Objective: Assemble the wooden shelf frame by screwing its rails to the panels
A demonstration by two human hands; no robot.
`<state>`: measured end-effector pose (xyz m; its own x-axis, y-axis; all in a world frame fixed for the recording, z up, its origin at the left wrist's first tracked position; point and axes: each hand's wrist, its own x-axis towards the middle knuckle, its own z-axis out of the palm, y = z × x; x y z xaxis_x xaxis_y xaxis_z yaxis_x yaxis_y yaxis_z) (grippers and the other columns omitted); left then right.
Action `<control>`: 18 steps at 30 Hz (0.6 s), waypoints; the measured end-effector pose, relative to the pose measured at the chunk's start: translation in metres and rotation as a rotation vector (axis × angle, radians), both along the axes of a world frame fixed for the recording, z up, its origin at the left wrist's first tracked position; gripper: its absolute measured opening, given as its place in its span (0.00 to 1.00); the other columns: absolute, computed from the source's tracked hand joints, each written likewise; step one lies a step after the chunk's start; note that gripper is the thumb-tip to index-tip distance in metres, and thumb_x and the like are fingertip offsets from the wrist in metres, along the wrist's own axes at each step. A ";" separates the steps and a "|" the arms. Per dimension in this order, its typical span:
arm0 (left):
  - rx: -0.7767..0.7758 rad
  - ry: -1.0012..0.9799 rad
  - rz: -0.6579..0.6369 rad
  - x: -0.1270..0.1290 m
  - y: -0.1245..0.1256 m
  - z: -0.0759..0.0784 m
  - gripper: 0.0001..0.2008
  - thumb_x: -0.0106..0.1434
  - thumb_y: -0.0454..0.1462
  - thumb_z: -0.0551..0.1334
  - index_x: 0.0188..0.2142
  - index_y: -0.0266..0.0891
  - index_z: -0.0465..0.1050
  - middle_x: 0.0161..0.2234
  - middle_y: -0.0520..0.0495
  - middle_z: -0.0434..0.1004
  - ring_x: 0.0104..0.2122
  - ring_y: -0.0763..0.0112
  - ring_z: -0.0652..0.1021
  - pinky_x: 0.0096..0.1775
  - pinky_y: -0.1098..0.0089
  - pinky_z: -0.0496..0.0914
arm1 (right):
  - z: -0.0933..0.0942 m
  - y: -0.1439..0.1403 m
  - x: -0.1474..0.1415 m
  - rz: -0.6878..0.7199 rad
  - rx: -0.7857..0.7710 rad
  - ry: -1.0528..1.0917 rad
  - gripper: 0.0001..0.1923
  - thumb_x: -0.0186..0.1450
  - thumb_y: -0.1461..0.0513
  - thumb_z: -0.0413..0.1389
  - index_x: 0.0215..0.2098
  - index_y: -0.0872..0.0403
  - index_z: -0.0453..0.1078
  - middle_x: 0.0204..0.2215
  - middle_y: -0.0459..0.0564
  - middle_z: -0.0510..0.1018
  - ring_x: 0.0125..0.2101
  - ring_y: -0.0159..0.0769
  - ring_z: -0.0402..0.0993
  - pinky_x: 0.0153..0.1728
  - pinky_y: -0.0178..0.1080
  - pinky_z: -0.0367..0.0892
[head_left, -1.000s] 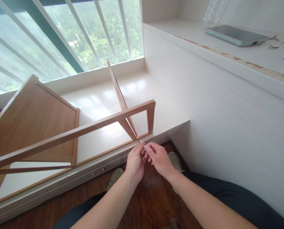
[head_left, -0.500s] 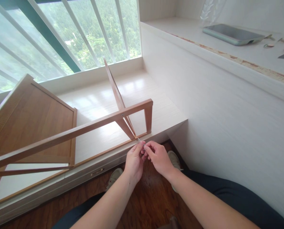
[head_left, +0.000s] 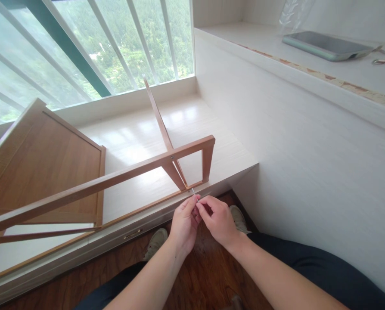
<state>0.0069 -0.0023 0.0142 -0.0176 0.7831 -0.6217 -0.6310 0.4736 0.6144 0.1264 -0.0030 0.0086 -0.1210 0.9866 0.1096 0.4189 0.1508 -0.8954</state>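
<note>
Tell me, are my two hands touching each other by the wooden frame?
Touching. The head view shows the left hand and right hand meeting at the fingertips, pinched on a small metal tool at the wooden frame.

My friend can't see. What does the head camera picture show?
Two bare hands, left hand and right hand, pinch a small metal screw at the corner of a brown wooden frame lying on a white ledge below a barred window.

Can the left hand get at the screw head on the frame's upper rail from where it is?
Probably yes. The left hand is at the frame's lower edge, and the screw head sits exposed just above, with only open space between them.
</note>
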 end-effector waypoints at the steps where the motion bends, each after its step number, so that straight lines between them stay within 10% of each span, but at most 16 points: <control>1: 0.001 -0.003 -0.003 -0.001 0.000 0.000 0.21 0.49 0.45 0.77 0.38 0.35 0.79 0.31 0.48 0.77 0.30 0.73 0.75 0.35 0.71 0.70 | 0.000 0.000 0.000 0.001 0.008 -0.008 0.09 0.70 0.62 0.54 0.33 0.51 0.74 0.29 0.47 0.79 0.31 0.36 0.73 0.36 0.38 0.65; 18: -0.076 -0.047 0.040 -0.001 -0.014 -0.002 0.21 0.49 0.47 0.77 0.35 0.35 0.77 0.29 0.50 0.75 0.27 0.77 0.72 0.29 0.75 0.64 | -0.011 0.001 -0.005 0.087 0.058 -0.077 0.11 0.69 0.62 0.54 0.28 0.51 0.69 0.26 0.45 0.75 0.28 0.34 0.70 0.32 0.36 0.62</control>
<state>0.0054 -0.0160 0.0123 -0.0174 0.7331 -0.6799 -0.6775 0.4915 0.5473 0.1218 -0.0019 -0.0026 -0.2160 0.9643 0.1531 0.4689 0.2400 -0.8500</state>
